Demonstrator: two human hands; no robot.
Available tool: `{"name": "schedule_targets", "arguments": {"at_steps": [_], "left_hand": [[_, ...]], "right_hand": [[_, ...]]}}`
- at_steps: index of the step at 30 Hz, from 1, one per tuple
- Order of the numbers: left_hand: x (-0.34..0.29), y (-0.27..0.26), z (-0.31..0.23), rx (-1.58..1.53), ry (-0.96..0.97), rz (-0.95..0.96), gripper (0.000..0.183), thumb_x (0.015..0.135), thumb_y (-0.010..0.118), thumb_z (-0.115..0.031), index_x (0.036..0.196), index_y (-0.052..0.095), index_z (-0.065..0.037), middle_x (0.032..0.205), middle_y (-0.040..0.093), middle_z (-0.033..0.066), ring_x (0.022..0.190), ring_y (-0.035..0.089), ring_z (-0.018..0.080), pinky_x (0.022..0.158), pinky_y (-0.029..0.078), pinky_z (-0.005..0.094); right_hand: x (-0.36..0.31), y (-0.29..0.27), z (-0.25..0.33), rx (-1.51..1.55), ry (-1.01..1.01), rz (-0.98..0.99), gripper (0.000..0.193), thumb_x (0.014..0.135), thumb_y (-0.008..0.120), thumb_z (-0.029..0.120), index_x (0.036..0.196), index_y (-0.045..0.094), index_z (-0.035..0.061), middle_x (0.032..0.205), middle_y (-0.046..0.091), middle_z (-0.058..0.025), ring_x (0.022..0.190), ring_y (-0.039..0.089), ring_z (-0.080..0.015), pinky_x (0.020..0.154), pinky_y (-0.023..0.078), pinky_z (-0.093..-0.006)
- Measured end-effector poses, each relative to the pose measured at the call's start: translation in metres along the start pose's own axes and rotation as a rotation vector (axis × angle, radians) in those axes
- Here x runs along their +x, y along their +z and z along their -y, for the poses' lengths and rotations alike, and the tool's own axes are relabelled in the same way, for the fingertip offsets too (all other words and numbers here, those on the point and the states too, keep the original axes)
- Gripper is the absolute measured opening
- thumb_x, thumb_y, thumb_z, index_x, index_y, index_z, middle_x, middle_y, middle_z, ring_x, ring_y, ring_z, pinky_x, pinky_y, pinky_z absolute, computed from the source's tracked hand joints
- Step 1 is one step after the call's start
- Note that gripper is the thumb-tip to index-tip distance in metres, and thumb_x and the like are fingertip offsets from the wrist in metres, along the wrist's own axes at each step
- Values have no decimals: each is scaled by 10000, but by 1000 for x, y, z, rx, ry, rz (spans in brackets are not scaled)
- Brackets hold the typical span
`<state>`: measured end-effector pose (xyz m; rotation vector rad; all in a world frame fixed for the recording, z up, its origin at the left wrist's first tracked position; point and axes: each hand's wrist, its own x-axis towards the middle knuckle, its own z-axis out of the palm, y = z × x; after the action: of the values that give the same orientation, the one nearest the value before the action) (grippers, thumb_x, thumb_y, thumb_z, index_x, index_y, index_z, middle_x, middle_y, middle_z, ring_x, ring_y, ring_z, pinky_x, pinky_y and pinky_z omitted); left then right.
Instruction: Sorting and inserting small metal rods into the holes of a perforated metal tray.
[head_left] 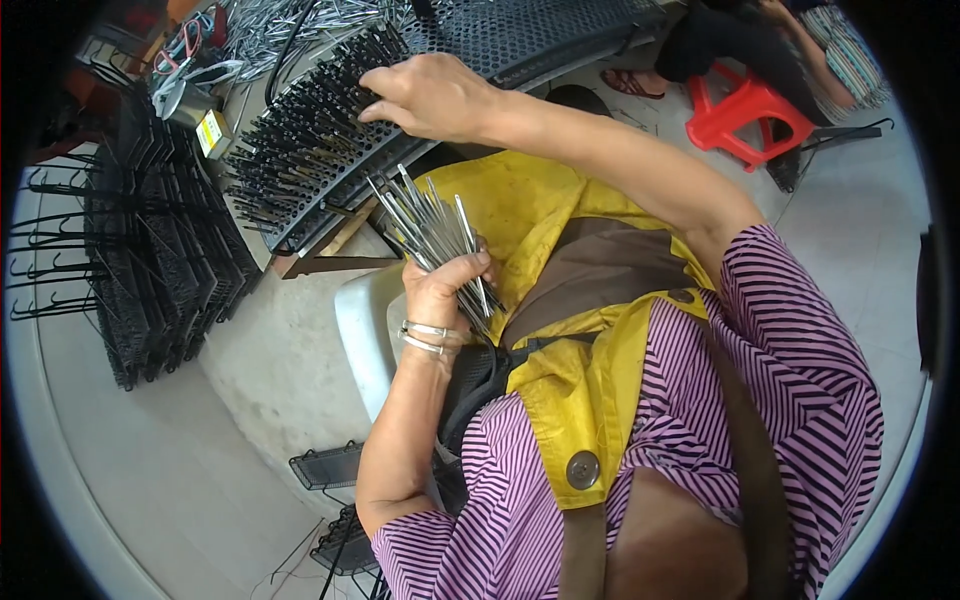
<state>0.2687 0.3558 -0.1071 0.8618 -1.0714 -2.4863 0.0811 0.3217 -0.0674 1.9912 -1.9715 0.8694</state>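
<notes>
My left hand (450, 283) is closed round a bundle of thin silver metal rods (428, 222), held upright in front of my yellow apron (545, 190). Their upper ends fan out above the fist. My right hand (430, 97) reaches across to a black perforated rack (372, 163). Its fingers are curled together over the rack's far right part, and whatever they pinch is too small to make out. Many dark upright pieces (300, 140) stand packed in rows along the rack.
A pile of loose silver rods (265, 40) lies behind the rack, with scissors (185, 45), a metal tin (187, 103) and a yellow box (213, 133) nearby. Hooked black racks (160, 240) are stacked at left. A red stool (745, 120) and another person's sandalled foot (635, 82) are at right.
</notes>
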Motion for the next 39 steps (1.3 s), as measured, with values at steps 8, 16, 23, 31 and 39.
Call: {"name": "schedule_targets", "arguments": {"at_steps": [8,16,23,31,39], "left_hand": [[1,0,1,-26,12,7,297,608,584,64,890,501,30,737,547,113,569,516,197,524,442,310],[4,-6,6,-1,38,-25,282,606,586,69,875,513,26,727,561,112,553,529,205,511,446,306],[3,-3,6,1,25,-49,273,607,592,65,866,515,22,720,560,104,557,523,201,517,438,304],[2,-1,5,-118,-17,-79,218,611,606,59,811,527,22,668,556,101,524,536,196,486,451,299],[3,-1,3,-187,-30,-123,182,625,603,53,786,522,31,656,552,102,531,534,194,495,453,299]], "right_hand": [[-46,-24,21,910,446,461,176,753,620,138,797,600,-32,607,590,-77,522,547,-104,476,444,-243],[-36,-36,10,920,559,36,106,824,529,79,791,580,-8,630,591,-40,478,525,-49,387,400,-166],[-4,-10,-1,622,264,-509,80,776,553,49,741,587,-15,601,598,-96,524,594,-145,471,468,-245],[6,8,-6,320,-70,-453,57,779,558,48,795,586,1,654,587,-94,538,587,-169,492,456,-254],[26,11,-2,168,-60,-45,93,735,590,82,690,578,1,608,571,-141,604,580,-311,550,447,-374]]}}
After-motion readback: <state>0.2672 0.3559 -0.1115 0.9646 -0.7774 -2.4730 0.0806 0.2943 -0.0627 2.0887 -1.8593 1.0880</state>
